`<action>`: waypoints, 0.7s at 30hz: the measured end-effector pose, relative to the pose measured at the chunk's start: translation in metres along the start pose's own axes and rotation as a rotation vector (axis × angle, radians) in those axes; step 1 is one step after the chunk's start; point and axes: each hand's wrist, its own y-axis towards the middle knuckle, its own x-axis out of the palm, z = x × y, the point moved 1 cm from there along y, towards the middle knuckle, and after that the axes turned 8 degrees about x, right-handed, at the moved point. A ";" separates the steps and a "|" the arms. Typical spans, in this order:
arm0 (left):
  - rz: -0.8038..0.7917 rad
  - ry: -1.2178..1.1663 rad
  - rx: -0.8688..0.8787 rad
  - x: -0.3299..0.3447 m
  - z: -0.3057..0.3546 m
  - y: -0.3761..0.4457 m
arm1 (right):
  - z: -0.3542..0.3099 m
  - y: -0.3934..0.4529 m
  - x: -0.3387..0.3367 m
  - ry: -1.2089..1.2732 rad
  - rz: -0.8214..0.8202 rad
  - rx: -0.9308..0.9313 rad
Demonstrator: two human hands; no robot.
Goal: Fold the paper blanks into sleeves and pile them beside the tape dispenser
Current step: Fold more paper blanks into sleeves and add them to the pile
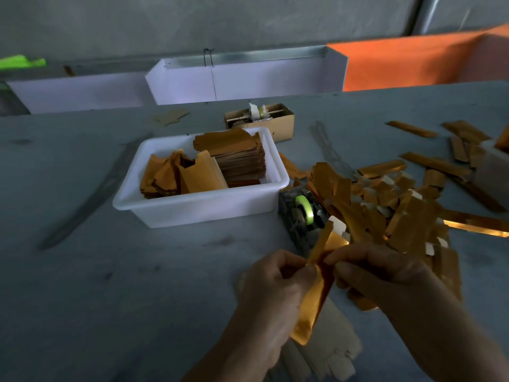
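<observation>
Both my hands hold one gold paper blank (314, 296) just above the table, near its front edge. My left hand (271, 293) pinches its left side and my right hand (385, 279) pinches its right side; the blank is partly folded lengthwise. The dark tape dispenser (303, 216) with a green roll stands just beyond my hands. A loose pile of folded gold sleeves (385, 205) lies to its right. A white tub (198, 208) left of the dispenser holds stacked flat blanks (237, 155).
Pale flat blanks (330, 351) lie under my hands at the table's front edge. A small cardboard box (278, 128) with a tape roll sits behind the tub. More gold strips (438, 164) are scattered at the right. White and orange partitions stand along the back.
</observation>
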 end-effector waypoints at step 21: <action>-0.097 -0.056 0.066 -0.001 0.006 -0.007 | 0.006 0.004 0.004 -0.200 0.136 0.039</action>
